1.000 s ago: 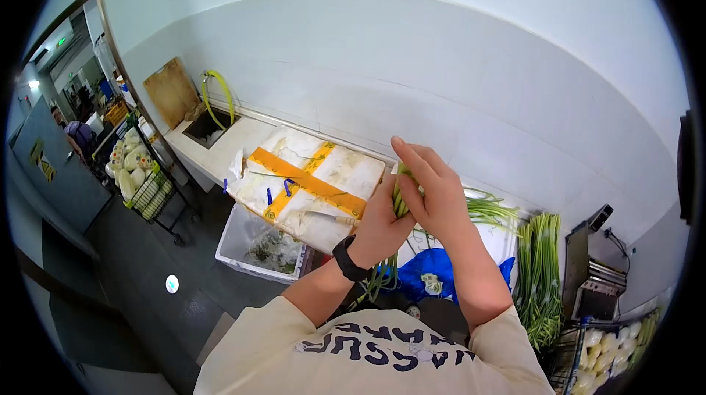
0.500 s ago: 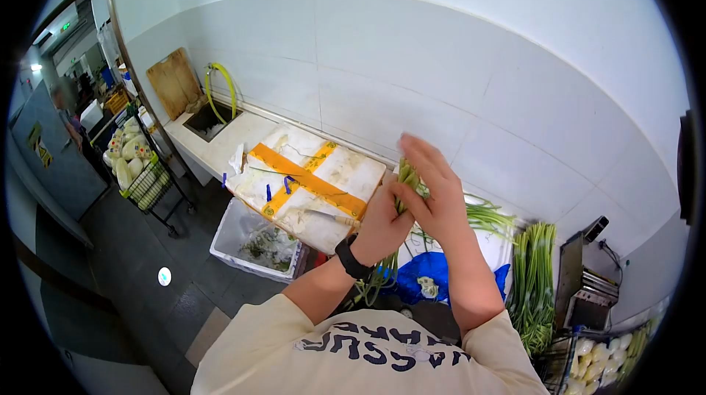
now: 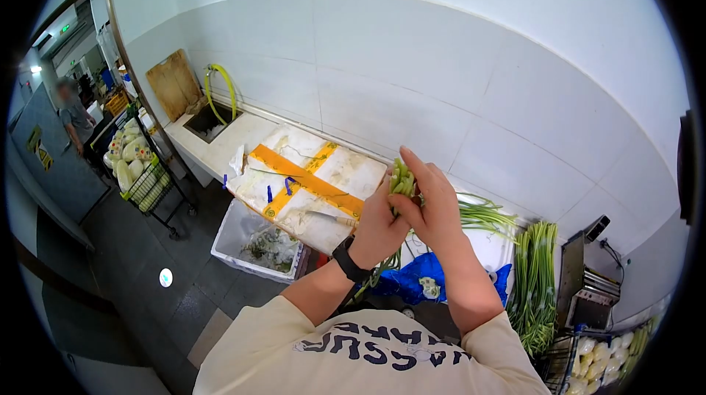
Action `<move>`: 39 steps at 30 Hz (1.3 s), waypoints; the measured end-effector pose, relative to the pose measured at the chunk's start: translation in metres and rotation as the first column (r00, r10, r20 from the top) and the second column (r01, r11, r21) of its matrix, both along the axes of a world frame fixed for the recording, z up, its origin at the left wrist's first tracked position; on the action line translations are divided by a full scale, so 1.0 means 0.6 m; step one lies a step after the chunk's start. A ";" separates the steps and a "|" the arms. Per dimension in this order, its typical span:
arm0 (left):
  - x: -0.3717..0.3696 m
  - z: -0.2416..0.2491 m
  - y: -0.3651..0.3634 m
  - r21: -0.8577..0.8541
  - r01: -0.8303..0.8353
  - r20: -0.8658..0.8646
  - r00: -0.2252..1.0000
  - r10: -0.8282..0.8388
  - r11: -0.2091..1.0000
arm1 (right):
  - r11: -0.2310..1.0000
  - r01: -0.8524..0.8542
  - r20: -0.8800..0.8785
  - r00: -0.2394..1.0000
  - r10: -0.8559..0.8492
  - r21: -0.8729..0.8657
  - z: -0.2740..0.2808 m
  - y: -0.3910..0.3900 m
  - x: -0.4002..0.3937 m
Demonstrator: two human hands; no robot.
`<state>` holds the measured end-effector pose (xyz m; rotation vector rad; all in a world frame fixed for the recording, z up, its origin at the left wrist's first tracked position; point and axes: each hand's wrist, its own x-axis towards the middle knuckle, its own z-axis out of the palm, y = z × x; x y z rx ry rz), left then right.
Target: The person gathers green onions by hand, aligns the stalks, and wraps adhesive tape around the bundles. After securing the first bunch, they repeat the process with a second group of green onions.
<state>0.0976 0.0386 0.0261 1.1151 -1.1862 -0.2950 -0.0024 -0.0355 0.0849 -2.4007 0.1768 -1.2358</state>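
Observation:
A bunch of green stalks [image 3: 401, 177] is held upright between my two hands, its cut ends at the top and its lower part hanging below my wrists. My left hand [image 3: 378, 220], with a black watch on the wrist, is wrapped round the bunch. My right hand [image 3: 434, 200] presses against its other side, fingers closed near the top. Left of them lies a white foam box lid [image 3: 353, 174] with orange tape and a knife [image 3: 331, 218]. More loose stalks [image 3: 482, 215] lie to the right, beside a blue plastic bag [image 3: 401, 280].
A foam box [image 3: 226, 237] with scraps stands below the counter. The sink [image 3: 208, 124] has a yellow hose. Long green stalks [image 3: 534, 277] lie near a scale [image 3: 577, 277]. A person [image 3: 74, 119] stands in the doorway by a loaded cart [image 3: 151, 183].
My right hand's fingers have come down and closed in around the bunch, showing more of the cut ends. The person in the doorway has come further into view.

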 end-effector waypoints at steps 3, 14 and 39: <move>0.001 0.006 0.002 -0.013 0.020 -0.012 1.000 -0.020 1.000 | 0.997 0.030 -0.031 0.999 -0.032 -0.070 0.003 -0.003 0.000; -0.005 -0.015 0.011 0.008 0.038 -0.185 0.982 -0.036 0.999 | 0.957 -0.078 0.130 0.991 0.042 0.280 -0.012 -0.008 -0.011; -0.019 -0.007 0.034 -0.064 0.114 -0.032 0.993 -0.116 0.991 | 0.951 -0.189 -0.113 0.968 0.222 0.246 0.053 0.018 -0.040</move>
